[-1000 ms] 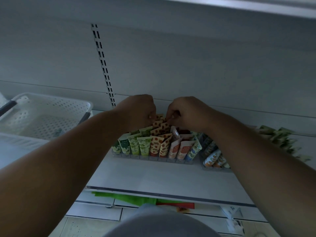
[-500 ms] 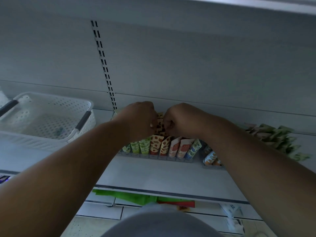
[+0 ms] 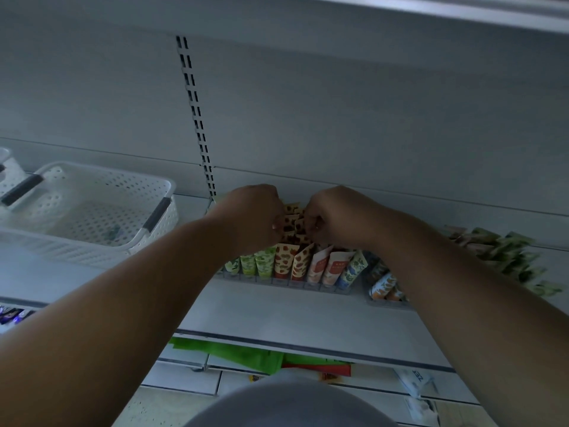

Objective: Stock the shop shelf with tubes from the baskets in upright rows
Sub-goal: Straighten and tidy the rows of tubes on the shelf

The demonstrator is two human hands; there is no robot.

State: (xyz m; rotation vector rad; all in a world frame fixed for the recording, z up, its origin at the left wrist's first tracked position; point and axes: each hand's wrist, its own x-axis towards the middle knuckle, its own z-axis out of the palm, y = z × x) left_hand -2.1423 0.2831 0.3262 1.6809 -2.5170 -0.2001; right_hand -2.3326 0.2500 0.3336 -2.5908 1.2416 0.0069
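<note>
Upright rows of small tubes stand in a clear divider tray on the white shelf: green ones left, red-spotted cream ones in the middle, pink and blue ones right. My left hand and my right hand are both over the middle rows, fingers curled and pinching the crimped tops of the red-spotted tubes. The back rows are hidden behind my hands.
A white perforated basket with dark handles sits on the shelf to the left. A second tray of tubes lies under my right forearm. Green packets are piled at the far right. A lower shelf holds green and red items.
Both hands have stayed on the red-spotted tubes, shifting slightly. The view has tilted, so hands and tubes sit a little lower in frame than a second ago.
</note>
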